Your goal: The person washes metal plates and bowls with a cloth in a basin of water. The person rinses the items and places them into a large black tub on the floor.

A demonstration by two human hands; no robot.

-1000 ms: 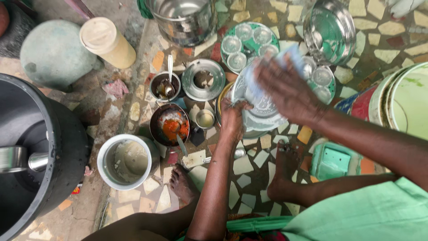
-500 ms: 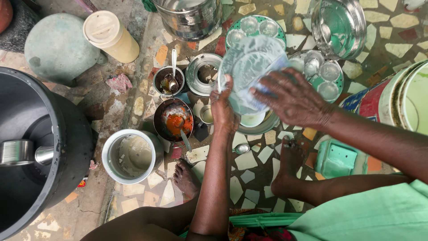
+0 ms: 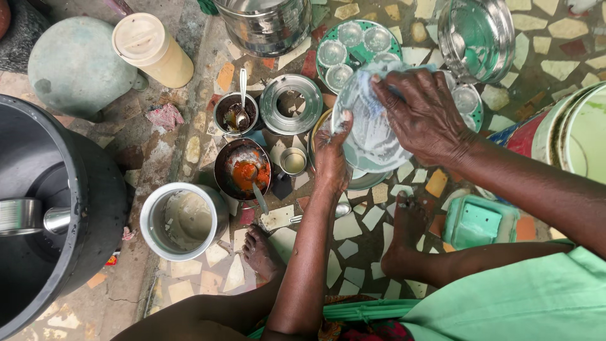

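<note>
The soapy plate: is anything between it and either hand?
Nothing visible. The left hand grips the edge of the soapy plate directly, and the right hand presses flat on its face, apparently with a cloth or scrubber mostly hidden beneath the fingers.

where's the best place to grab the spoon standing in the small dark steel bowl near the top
Take the steel spoon by the free upper end of its handle, coming from above. Its head sits down in the small dark steel bowl among residue, while the handle leans out over the rim, away from the round steel lid beside it.
</note>
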